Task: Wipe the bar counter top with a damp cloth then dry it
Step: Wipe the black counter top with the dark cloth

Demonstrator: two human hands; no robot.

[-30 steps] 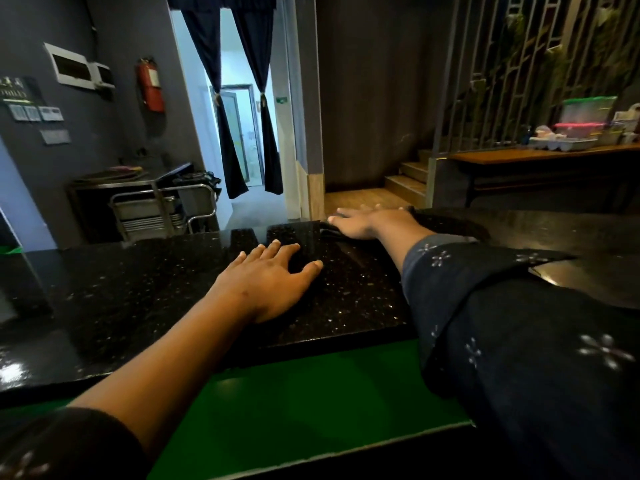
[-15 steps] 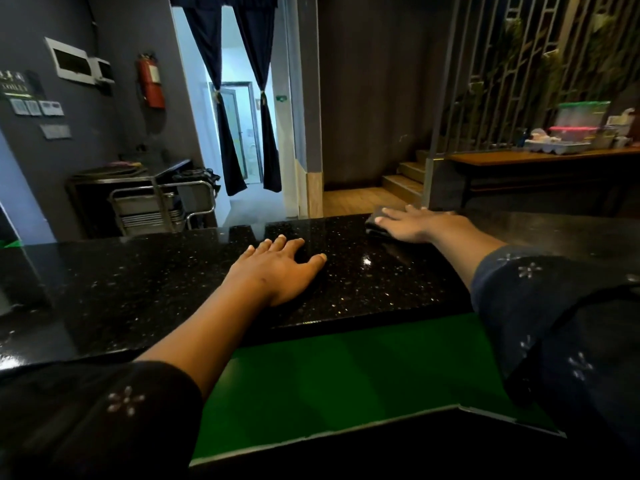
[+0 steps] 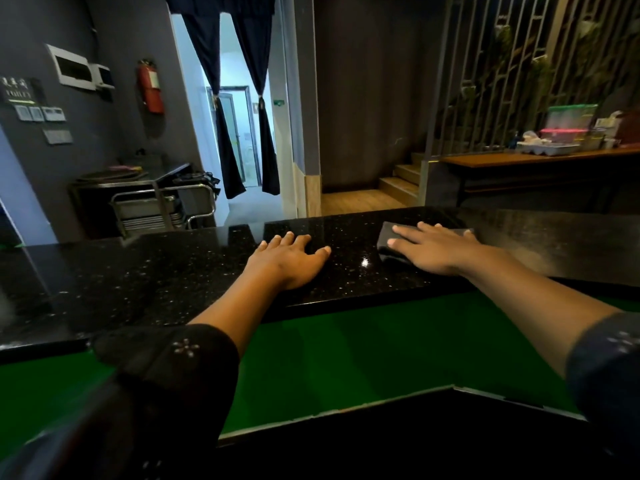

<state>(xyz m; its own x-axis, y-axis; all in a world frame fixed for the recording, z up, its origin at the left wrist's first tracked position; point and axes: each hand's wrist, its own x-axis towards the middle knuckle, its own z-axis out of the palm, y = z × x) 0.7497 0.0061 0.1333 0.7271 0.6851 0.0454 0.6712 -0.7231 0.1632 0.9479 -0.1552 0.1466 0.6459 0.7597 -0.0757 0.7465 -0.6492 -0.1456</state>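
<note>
on the black speckled bar counter top (image 3: pixel 173 282), both hands are down flat. the right hand (image 3: pixel 438 249) is spread across a dark cloth (image 3: pixel 387 233), fingers straight and fanned, palm pressing the fabric onto the stone; nothing is curled round it, it's a flat-handed press and not a clutch. the cloth sits toward the far edge of the counter, on the right of the frame, its left corner poking out past the fingertips (image 3: pixel 398 231) and a thin strip showing beyond the hand on the far side. whether it is damp, can't tell from here.

the left hand (image 3: pixel 289 259) lies just to the left of it, apart from the cloth, palm down on bare stone, fingers relaxed and slightly parted, thumb out toward the right. it holds nothing, only rests on the counter. a bright glint of light (image 3: pixel 364 262) sits on the polished surface between the two hands.

both forearms reach in from the near side, dark flower-print sleeves (image 3: pixel 180 351) pushed up. below the counter edge, a green surface (image 3: pixel 363 348) runs across. beyond the bar: a red fire extinguisher (image 3: pixel 151 86) on the grey wall, dark curtains (image 3: pixel 228 98) tied back at a doorway, a metal cart (image 3: pixel 162 206) at left, and a wooden table (image 3: pixel 519 159) with plastic containers (image 3: pixel 568 128) at right.
</note>
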